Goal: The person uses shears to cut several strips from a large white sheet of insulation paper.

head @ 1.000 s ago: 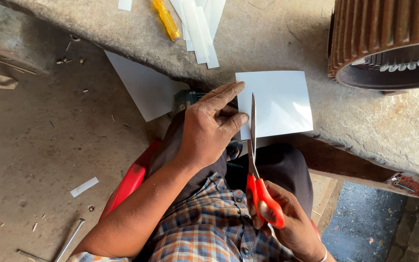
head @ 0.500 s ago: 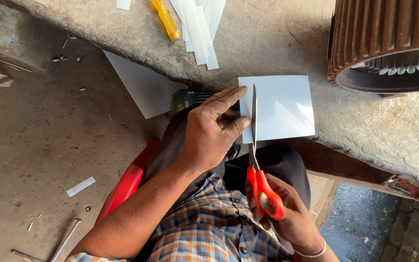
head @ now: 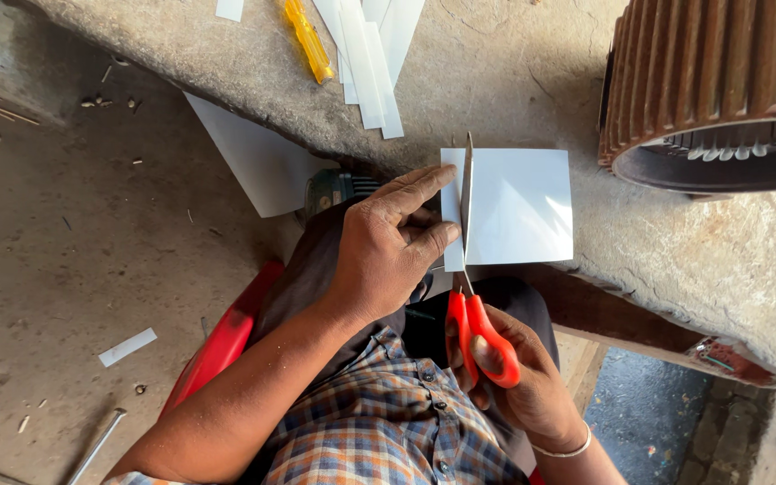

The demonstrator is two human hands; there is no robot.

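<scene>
Here left hand (head: 388, 251) pinched white sheet (head: 518, 207) at concrete slab (head: 675, 260) edge; right hand (head: 523, 386) clamped red scissors (head: 473, 305), blades closed through sheet.

Matt white paper (head: 518, 207), rough concrete slab (head: 675, 260)

Daylight was soft and even across the scene, bright on the white sheet (head: 518, 207), where faint fold-like shadows showed but no harsh glare. Focus held sharp on the left hand (head: 388, 247) and the scissors (head: 473, 296). Deep shade sat under the concrete slab (head: 514, 81), and the corners looked slightly stretched.
</scene>
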